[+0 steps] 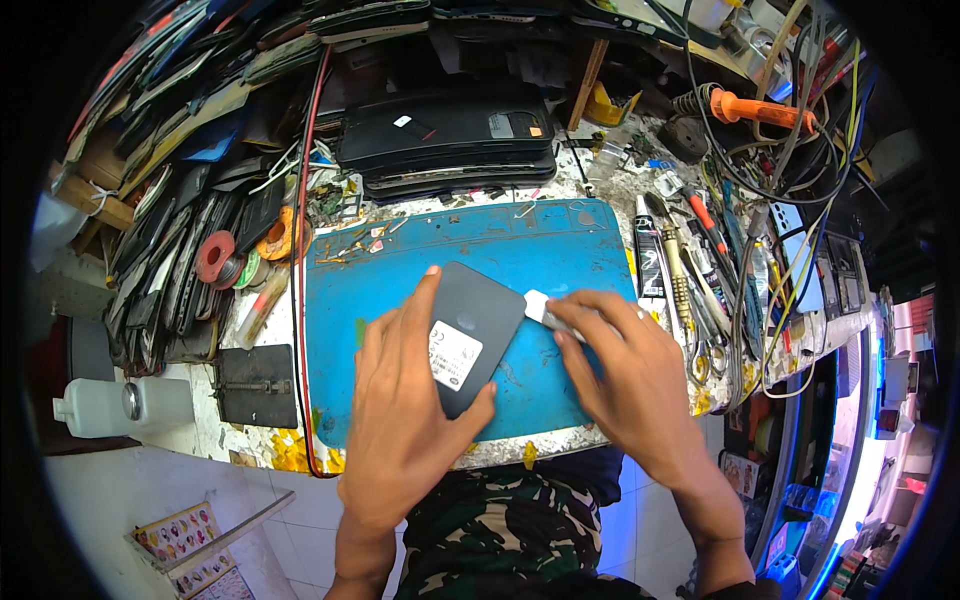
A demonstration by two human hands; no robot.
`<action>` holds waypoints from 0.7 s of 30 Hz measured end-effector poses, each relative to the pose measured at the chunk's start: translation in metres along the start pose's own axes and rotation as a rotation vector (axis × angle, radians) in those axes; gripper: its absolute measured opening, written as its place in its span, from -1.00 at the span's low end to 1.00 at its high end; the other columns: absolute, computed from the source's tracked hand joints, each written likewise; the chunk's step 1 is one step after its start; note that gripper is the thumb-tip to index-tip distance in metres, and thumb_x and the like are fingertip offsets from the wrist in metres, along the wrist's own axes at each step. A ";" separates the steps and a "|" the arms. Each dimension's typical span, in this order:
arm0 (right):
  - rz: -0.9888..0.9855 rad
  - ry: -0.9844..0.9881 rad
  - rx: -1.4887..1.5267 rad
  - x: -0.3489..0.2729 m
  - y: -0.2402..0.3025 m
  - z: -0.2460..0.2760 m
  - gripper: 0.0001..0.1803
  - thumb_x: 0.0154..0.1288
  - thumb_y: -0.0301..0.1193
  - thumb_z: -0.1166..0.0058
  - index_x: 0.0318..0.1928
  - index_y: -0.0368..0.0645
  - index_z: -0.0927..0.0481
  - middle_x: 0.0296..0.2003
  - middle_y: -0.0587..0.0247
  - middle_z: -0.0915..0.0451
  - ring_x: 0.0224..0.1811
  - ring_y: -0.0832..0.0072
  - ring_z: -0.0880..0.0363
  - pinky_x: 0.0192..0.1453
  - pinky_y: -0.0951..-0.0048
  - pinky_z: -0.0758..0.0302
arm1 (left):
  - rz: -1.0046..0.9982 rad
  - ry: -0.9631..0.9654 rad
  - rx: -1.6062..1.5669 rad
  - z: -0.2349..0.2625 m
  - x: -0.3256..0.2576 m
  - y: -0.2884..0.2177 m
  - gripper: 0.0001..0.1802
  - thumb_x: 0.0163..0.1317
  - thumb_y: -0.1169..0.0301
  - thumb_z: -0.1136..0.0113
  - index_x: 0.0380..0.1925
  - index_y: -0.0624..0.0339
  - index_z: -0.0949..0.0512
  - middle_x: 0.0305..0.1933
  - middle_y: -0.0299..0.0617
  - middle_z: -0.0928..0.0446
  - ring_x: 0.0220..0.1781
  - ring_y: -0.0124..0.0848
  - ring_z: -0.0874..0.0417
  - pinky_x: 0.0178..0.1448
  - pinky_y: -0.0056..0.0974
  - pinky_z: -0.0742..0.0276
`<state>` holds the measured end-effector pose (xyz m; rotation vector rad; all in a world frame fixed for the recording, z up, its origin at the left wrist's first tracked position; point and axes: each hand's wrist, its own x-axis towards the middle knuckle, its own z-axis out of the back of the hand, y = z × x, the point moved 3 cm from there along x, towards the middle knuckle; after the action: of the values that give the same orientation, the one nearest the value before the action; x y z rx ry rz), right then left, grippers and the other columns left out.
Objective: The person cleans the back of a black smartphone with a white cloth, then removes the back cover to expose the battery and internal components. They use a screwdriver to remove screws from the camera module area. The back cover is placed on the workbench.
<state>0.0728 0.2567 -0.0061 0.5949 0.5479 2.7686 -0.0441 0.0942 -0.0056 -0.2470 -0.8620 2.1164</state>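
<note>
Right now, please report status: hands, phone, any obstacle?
Left hand pins dark phone on blue mat. Right hand holds thin pry tool at phone's right edge. Nothing between.

Orange-handled tool [762, 110], solder spools [215, 255]

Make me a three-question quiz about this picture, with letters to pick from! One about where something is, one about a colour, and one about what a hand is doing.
1. Where does the dark phone lie?
A. on the work mat
B. on the floor
C. on the pile of black devices

2. What colour is the work mat?
A. red
B. blue
C. green

3. What is the right hand doing?
A. resting flat and empty
B. lifting the orange-handled tool
C. pinching a small white-tipped tool at the phone's edge

Answers:
1 A, the phone rests back up on the mat, under the left hand.
2 B, the mat is blue all round the phone.
3 C, the fingers grip the small tool beside the phone's right edge; the orange-handled tool lies untouched at the back.
</note>
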 end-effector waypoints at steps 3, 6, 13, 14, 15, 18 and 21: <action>-0.038 -0.022 -0.040 -0.023 0.009 0.008 -0.72 0.26 -0.48 -0.30 0.00 -0.12 -0.71 -0.07 0.30 -0.67 -0.28 0.30 -0.60 -0.24 0.32 -0.57 | -0.123 0.092 0.014 0.010 0.002 0.000 0.14 -0.12 0.43 -0.59 0.49 0.32 -0.17 0.26 0.11 -0.45 0.29 0.02 -0.45 0.42 -0.03 -0.34; -0.077 -0.046 -0.062 -0.037 0.015 0.007 -0.71 0.21 -0.49 -0.34 -0.02 -0.10 -0.74 -0.05 0.34 -0.69 -0.30 0.38 -0.59 -0.26 0.39 -0.55 | -0.170 0.138 0.083 0.005 0.003 -0.004 0.17 -0.15 0.41 -0.63 0.50 0.29 -0.17 0.25 0.11 -0.46 0.29 0.00 -0.47 0.41 -0.07 -0.38; -0.099 -0.103 -0.062 -0.042 0.010 -0.004 -0.65 0.14 -0.55 -0.37 -0.02 -0.11 -0.76 -0.05 0.32 -0.71 -0.29 0.38 -0.57 -0.26 0.41 -0.53 | -0.177 -0.004 0.061 -0.021 0.007 -0.009 0.01 0.05 0.36 -0.55 0.44 0.43 -0.19 0.34 0.15 -0.40 0.25 0.11 -0.43 0.32 0.04 -0.39; -0.071 -0.111 -0.073 -0.041 0.009 -0.005 -0.66 0.15 -0.53 -0.36 -0.01 -0.11 -0.76 -0.04 0.34 -0.69 -0.30 0.40 -0.55 -0.29 0.43 -0.52 | -0.180 -0.009 0.064 -0.021 0.006 -0.009 0.00 0.04 0.37 -0.55 0.43 0.44 -0.20 0.33 0.15 -0.40 0.24 0.11 -0.43 0.31 0.03 -0.40; -0.067 -0.117 -0.067 -0.040 0.008 -0.006 -0.65 0.14 -0.54 -0.37 -0.01 -0.11 -0.76 -0.03 0.35 -0.69 -0.29 0.40 -0.55 -0.30 0.43 -0.52 | -0.178 -0.012 0.068 -0.021 0.006 -0.008 0.00 0.04 0.38 -0.55 0.43 0.44 -0.20 0.32 0.16 -0.41 0.23 0.11 -0.44 0.30 0.03 -0.41; -0.051 -0.111 -0.050 -0.036 0.006 -0.009 -0.61 0.11 -0.54 -0.37 0.01 -0.10 -0.75 -0.01 0.37 -0.69 -0.27 0.40 -0.54 -0.30 0.43 -0.52 | -0.162 -0.028 0.075 -0.020 0.005 -0.007 0.00 -0.04 0.42 -0.59 0.41 0.34 -0.27 0.28 0.10 -0.46 0.25 0.03 -0.49 0.32 -0.02 -0.46; -0.044 -0.072 -0.046 -0.029 0.002 -0.012 -0.59 0.09 -0.54 -0.37 0.02 -0.09 -0.75 0.00 0.39 -0.68 -0.25 0.39 -0.53 -0.26 0.42 -0.53 | -0.159 -0.032 0.078 -0.019 0.005 -0.007 -0.01 -0.09 0.43 -0.61 0.39 0.29 -0.31 0.26 0.07 -0.48 0.26 -0.01 -0.51 0.33 -0.04 -0.47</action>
<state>0.0926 0.2416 -0.0251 0.6611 0.4751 2.6989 -0.0346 0.1106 -0.0144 -0.0999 -0.7891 2.0050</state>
